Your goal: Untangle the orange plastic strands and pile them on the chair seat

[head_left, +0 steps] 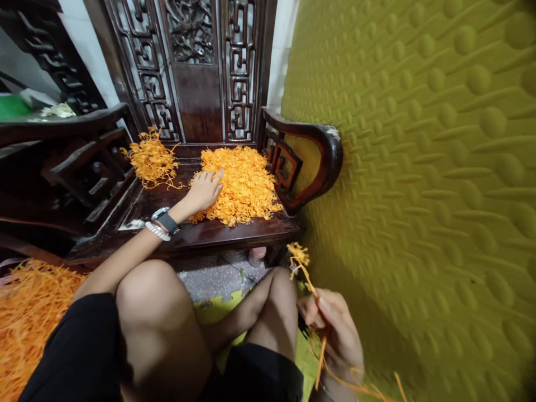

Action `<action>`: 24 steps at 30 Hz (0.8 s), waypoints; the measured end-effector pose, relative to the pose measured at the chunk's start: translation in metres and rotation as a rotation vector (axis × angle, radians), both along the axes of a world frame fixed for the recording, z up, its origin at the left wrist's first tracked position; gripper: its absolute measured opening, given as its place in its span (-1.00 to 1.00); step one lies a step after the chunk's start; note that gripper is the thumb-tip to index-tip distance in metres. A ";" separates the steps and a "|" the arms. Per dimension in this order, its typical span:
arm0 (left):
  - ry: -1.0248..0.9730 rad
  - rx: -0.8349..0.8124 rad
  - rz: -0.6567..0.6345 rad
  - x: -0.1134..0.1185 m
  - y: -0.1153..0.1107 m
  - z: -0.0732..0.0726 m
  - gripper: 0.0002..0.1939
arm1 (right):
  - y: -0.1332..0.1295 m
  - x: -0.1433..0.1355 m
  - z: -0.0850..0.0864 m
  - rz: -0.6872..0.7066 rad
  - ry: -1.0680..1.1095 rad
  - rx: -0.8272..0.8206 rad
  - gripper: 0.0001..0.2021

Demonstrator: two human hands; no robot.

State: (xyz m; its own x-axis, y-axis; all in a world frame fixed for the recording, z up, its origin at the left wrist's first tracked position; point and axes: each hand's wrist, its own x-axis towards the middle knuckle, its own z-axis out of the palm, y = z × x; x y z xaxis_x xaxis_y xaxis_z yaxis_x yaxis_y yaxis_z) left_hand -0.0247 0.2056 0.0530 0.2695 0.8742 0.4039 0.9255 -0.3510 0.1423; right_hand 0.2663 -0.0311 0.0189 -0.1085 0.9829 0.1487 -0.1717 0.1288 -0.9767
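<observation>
My left hand [204, 191], with a watch and a white bracelet at the wrist, rests with spread fingers on the left edge of a flat pile of orange knotted strings [243, 187]. That pile lies on the dark wooden chair seat [201, 233]. To its left is a looser orange tangle [153, 159]. At the lower right, my right hand [333, 321] is closed on an orange string [310, 279]. The string's knotted, frayed end sticks up above the fingers, and its long tails hang below toward the bottom edge.
A big heap of orange strings [33, 312] is at the lower left. Curved armrests [330, 156] flank the seat, and a carved backrest [199, 100] stands behind. A yellow-green embossed wall covering [419, 195] fills the right side. My bent knees are below the seat.
</observation>
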 end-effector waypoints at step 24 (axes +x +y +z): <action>-0.687 -0.104 -0.741 0.060 -0.081 0.039 -0.59 | 0.021 -0.032 0.005 0.360 -0.159 0.415 -0.50</action>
